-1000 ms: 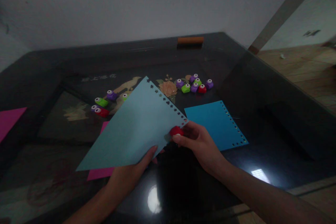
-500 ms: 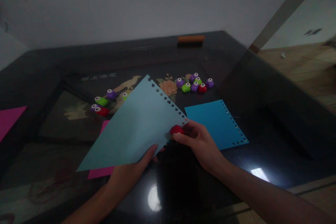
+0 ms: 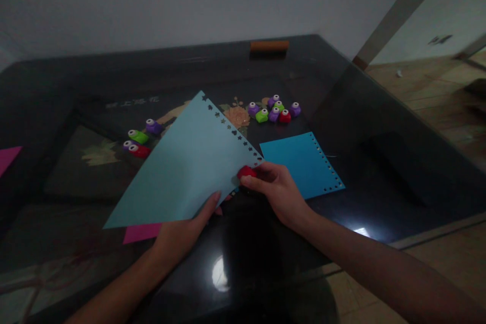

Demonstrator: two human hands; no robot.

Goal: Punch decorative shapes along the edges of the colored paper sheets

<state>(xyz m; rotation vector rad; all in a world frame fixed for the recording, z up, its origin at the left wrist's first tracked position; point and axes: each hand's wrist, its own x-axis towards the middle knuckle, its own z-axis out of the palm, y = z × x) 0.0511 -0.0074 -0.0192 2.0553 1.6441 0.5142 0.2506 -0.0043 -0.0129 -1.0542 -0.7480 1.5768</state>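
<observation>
A pale blue sheet of paper (image 3: 182, 162) is held up tilted over the table, with a row of small punched shapes along its right edge. My left hand (image 3: 190, 228) pinches its lower edge, thumb on top and fingers beneath. In my right hand (image 3: 279, 190) is a red craft punch (image 3: 246, 173), squeezed between thumb and fingers at the sheet's right corner. The part of the punch under my fingers is hidden. A brighter blue sheet (image 3: 299, 164), punched along two edges, lies on the table just beyond my right hand.
Several purple, green and red craft punches (image 3: 275, 114) cluster behind the sheets; more punches (image 3: 138, 136) lie to the left. Pink paper (image 3: 142, 233) shows beneath the pale sheet, another pink piece (image 3: 8, 158) at far left. An orange-brown cylinder (image 3: 269, 46) lies at the glossy table's (image 3: 212, 68) back edge.
The whole view has shifted slightly, so everything sits a little higher and further left. Both hands keep their grip on the sheet and the red punch, with little other movement visible.
</observation>
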